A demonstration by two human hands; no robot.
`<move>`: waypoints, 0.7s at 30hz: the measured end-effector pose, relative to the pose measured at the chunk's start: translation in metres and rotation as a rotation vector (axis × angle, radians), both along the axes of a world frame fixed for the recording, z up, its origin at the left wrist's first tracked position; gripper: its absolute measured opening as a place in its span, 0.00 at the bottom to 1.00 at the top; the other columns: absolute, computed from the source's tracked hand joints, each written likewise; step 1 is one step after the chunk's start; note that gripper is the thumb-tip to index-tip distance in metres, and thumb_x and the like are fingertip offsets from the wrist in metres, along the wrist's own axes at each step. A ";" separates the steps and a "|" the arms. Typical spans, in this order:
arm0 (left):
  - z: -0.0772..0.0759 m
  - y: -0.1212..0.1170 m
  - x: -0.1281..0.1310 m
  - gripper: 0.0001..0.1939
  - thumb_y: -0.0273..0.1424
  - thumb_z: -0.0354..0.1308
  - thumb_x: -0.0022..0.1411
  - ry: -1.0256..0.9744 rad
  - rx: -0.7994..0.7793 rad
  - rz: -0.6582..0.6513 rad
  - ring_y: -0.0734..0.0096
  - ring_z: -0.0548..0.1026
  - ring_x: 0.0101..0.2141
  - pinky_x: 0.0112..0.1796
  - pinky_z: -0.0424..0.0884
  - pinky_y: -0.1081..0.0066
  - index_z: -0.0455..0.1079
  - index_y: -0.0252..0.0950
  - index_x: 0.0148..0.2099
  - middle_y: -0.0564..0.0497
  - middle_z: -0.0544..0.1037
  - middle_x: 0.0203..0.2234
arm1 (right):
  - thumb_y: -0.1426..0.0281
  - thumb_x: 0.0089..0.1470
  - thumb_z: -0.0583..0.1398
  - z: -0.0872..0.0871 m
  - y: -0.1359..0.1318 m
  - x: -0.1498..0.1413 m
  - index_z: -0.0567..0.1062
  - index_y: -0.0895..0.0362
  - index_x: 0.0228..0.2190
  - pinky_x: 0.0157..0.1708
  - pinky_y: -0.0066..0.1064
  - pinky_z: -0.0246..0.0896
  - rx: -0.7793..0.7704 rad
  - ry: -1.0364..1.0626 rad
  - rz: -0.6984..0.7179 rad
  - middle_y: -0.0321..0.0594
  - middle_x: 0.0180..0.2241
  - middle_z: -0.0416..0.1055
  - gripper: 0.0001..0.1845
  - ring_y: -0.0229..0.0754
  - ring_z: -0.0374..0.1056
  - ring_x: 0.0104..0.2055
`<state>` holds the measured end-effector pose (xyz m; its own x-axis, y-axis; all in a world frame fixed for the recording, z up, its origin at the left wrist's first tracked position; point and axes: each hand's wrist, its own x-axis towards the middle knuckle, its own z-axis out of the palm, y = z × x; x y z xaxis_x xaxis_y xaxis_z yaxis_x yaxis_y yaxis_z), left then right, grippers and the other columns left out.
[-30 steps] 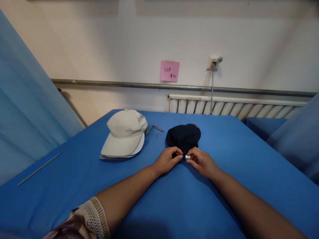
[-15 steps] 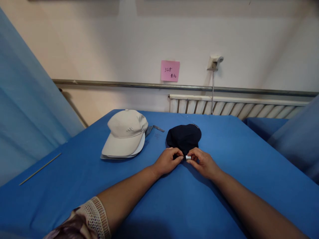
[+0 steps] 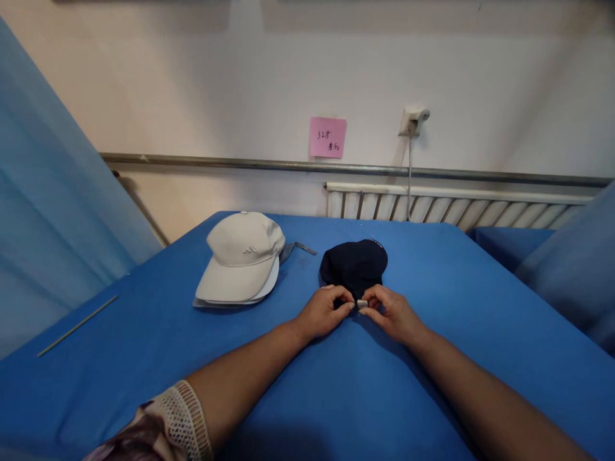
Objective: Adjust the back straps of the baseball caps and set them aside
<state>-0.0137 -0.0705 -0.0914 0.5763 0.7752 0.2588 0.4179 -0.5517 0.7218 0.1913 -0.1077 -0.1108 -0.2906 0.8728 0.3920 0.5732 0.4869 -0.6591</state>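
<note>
A dark navy cap [image 3: 353, 264] lies on the blue-covered table, with its rounded brim pointing away to the back right. At the cap's near edge, my left hand [image 3: 323, 312] is closed in a pinch on what looks like the cap's dark strap, mostly hidden by the fingers. Just to the right, a small silvery metal buckle [image 3: 362, 304] sits between the thumb and fingers of my right hand [image 3: 394, 315]. Only a narrow gap separates the two sets of fingertips. Whether the strap runs through the buckle cannot be made out.
Several stacked caps, a light beige cap [image 3: 245, 240] on top, stand left of the navy one, a grey strap [image 3: 302, 248] trailing out. A thin stick [image 3: 77, 325] lies at the table's left. Behind are a rail [image 3: 269, 166] and a radiator [image 3: 442, 208]; curtains hang both sides.
Both hands stay in nearly the same place. The buckle has turned slightly in my right fingers and shines less brightly.
</note>
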 end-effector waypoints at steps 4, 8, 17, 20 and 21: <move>0.000 0.000 0.001 0.05 0.30 0.57 0.58 0.000 -0.009 0.023 0.69 0.72 0.34 0.39 0.66 0.69 0.73 0.36 0.35 0.52 0.79 0.30 | 0.69 0.54 0.61 0.000 -0.001 0.000 0.69 0.53 0.35 0.33 0.31 0.64 -0.004 -0.002 0.008 0.36 0.30 0.70 0.06 0.38 0.68 0.32; 0.000 0.000 0.001 0.06 0.31 0.57 0.58 -0.044 -0.067 0.035 0.70 0.73 0.34 0.38 0.67 0.70 0.73 0.36 0.36 0.51 0.78 0.31 | 0.69 0.55 0.60 -0.001 -0.001 0.001 0.69 0.53 0.36 0.34 0.31 0.64 -0.001 -0.002 0.016 0.36 0.31 0.70 0.06 0.38 0.68 0.32; 0.001 -0.001 0.002 0.06 0.32 0.57 0.58 -0.051 -0.114 0.018 0.69 0.73 0.35 0.37 0.68 0.71 0.73 0.36 0.36 0.51 0.78 0.32 | 0.69 0.55 0.60 -0.003 0.000 0.002 0.70 0.54 0.36 0.31 0.30 0.62 0.006 -0.102 -0.011 0.36 0.31 0.70 0.06 0.39 0.68 0.31; -0.001 -0.001 0.002 0.06 0.32 0.57 0.59 -0.049 -0.108 0.014 0.70 0.73 0.35 0.37 0.68 0.71 0.73 0.35 0.36 0.51 0.78 0.32 | 0.69 0.55 0.60 -0.002 0.000 0.002 0.69 0.54 0.36 0.33 0.31 0.63 0.028 -0.099 0.010 0.37 0.31 0.70 0.05 0.39 0.68 0.32; -0.002 -0.001 0.002 0.06 0.32 0.57 0.59 -0.044 -0.105 0.011 0.70 0.73 0.35 0.37 0.68 0.72 0.73 0.35 0.36 0.51 0.78 0.32 | 0.70 0.55 0.60 -0.002 0.000 0.002 0.69 0.54 0.36 0.33 0.31 0.63 0.035 -0.102 0.023 0.37 0.31 0.70 0.05 0.39 0.68 0.32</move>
<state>-0.0120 -0.0710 -0.0934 0.5570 0.8058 0.2011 0.3901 -0.4676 0.7932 0.1928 -0.1076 -0.1131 -0.3504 0.8518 0.3895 0.6252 0.5223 -0.5799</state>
